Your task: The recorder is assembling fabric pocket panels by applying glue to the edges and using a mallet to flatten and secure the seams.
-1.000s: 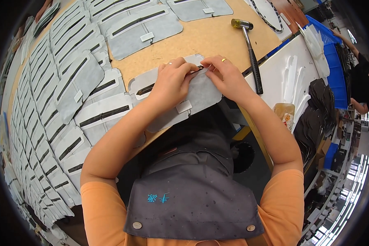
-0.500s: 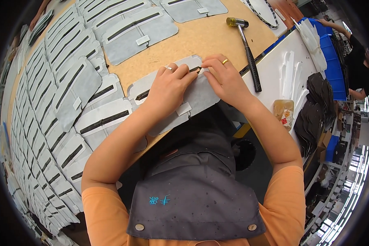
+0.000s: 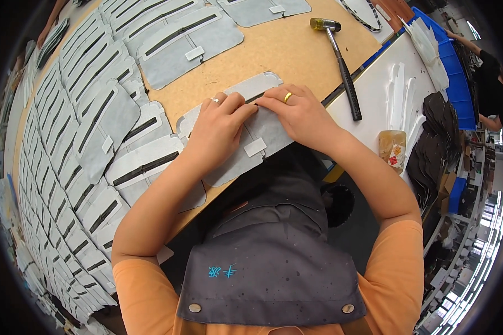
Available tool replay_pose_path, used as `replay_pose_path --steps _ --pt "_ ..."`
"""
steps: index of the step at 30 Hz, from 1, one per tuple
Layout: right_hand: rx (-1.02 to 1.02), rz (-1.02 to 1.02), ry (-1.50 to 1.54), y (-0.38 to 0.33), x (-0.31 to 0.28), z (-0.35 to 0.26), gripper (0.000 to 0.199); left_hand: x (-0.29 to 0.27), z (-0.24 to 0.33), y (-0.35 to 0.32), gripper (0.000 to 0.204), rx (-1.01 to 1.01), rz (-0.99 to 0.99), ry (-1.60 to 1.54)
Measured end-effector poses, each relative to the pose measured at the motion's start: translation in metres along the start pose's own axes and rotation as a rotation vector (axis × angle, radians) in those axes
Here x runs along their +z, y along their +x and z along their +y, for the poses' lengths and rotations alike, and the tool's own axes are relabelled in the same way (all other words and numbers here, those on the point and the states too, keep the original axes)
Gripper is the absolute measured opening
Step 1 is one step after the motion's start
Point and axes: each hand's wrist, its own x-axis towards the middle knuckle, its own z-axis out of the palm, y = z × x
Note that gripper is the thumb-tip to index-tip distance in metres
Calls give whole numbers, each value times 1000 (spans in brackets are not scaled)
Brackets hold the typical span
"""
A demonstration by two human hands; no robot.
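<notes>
"What do you have at the fingertips?"
"From my end, I see my left hand (image 3: 217, 128) and right hand (image 3: 303, 118) meeting over a grey panel (image 3: 273, 129). Thumbs and fingers bend in together by the panel's dark strip (image 3: 255, 99)."

"Grasping it, or loose?"
"I cannot tell for either hand. The fingers are curled and the tips nearly meet, but they hide whether anything is caught between them."

"Where does the panel sit?"
"Directly under both hands, on the tan board (image 3: 274, 50). Its white tab (image 3: 255, 147) lies just on my side of the fingertips, between the wrists, and its near edge faces the dark apron (image 3: 274, 279)."

"And left of the grip?"
"Overlapping rows of similar panels (image 3: 46, 195) spread out there. One loose panel (image 3: 121, 114) lies askew on top, left of my left hand. Ahead of the fingertips, another panel (image 3: 223, 46) rests on the board, well apart from them."

"To the right?"
"A hammer (image 3: 349, 86) lies ahead and to the right of my right hand, its yellow-and-black head pointing away from me. Beyond my right forearm I have white strips (image 3: 398, 100), an amber block (image 3: 385, 144) and a pile of dark cut pieces (image 3: 430, 148). Farther out stands a blue crate (image 3: 458, 92)."
</notes>
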Motion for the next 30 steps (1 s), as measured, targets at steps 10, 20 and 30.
replay_pose_path --steps 10,20,30 --pt "217 82 304 10 8 -12 20 -3 3 -3 28 -20 12 11" --pt "220 -174 397 27 15 -17 24 -6 -6 -26 19 -273 153 -296" --pt "178 -101 305 24 17 -24 13 -9 -1 -30 20 -184 170 -117"
